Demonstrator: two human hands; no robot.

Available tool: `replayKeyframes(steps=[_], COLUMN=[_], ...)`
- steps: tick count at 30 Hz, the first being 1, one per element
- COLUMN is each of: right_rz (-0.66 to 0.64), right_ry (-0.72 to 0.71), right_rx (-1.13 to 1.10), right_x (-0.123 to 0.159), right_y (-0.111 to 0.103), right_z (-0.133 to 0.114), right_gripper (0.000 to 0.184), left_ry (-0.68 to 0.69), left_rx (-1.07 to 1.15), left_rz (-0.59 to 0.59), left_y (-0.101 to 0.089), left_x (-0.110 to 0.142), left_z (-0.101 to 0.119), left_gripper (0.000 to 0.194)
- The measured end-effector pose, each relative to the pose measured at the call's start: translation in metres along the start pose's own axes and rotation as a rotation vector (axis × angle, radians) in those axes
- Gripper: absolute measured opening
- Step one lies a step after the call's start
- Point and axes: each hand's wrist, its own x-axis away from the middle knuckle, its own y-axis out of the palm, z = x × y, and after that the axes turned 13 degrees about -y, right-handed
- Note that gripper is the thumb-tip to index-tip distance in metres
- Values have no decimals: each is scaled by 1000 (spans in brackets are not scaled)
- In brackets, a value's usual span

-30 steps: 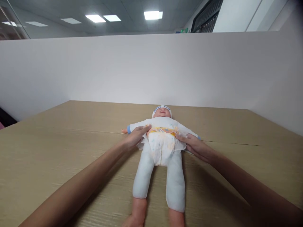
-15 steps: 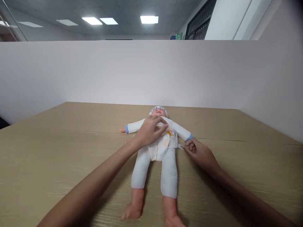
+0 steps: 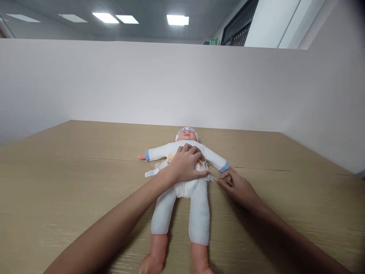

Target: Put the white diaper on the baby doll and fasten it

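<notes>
A baby doll [image 3: 177, 213] in a white suit and white cap lies on its back on the wooden table [image 3: 71, 182], its head pointing away from me. It wears a white diaper [image 3: 185, 187] around its hips. My left hand [image 3: 186, 166] lies flat on the doll's belly, fingers spread, pressing the diaper front down. My right hand [image 3: 235, 184] is at the doll's side, its fingers pinched on the diaper's side tab [image 3: 214, 179]. The other tab [image 3: 152, 172] lies loose on the table by the doll's far side.
White partition walls [image 3: 171, 83] close off the back and right side of the table. The doll's arms are stretched out sideways, with blue cuffs. Its bare feet reach toward the near table edge.
My left hand moved from the doll's side onto its belly and now lies lower on the diaper front. My right hand closed on the side tab and stays there.
</notes>
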Motion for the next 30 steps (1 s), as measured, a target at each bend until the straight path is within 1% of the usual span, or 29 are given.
replayKeyframes(steps=[4, 8, 10, 12, 14, 16, 19, 20, 22, 25, 28, 30], right_rz=[-29, -87, -119, -127, -109, -98, -135, -152, -163, -105, 40, 195], right_ry=[18, 38, 12, -28, -50, -31, -34, -62, -137, -189, -219, -308], right_rx=[-21, -80, -153, -278, -387, -460, -556, -577, -587, -569, -529, -466], right_x=[0, -1, -3, -6, -14, -26, -52, -62, -79, -92, -80, -62], right_y=[-2, -2, -4, -11, -23, -36, -45, -44, -35, -12, 5, 11], right_z=[0, -3, -6, -9, -13, -22, -43, -53, -72, -95, -104, -102], right_gripper=[52, 53, 56, 62, 67, 69, 66, 63, 57, 50, 44, 36], left_ry=[-7, -16, -20, -19, -16, -21, -44, -55, -79, -104, -93, -65], left_rx=[17, 3, -5, -5, 1, 12, 46, 61, 93, 163, 293, 425], left_rz=[-8, -16, -13, -10, -7, -11, -22, -25, -33, -50, -115, -208], left_y=[1, 1, 1, 2, 2, 3, 3, 3, 4, 3, -7, -18], left_x=[-1, 0, 0, 0, 1, 1, 1, 1, 0, -1, -2, -1], left_z=[0, 1, 1, 1, 1, 1, 1, 1, 0, -2, -9, -18], left_gripper=[47, 48, 49, 49, 50, 52, 59, 63, 68, 74, 94, 103])
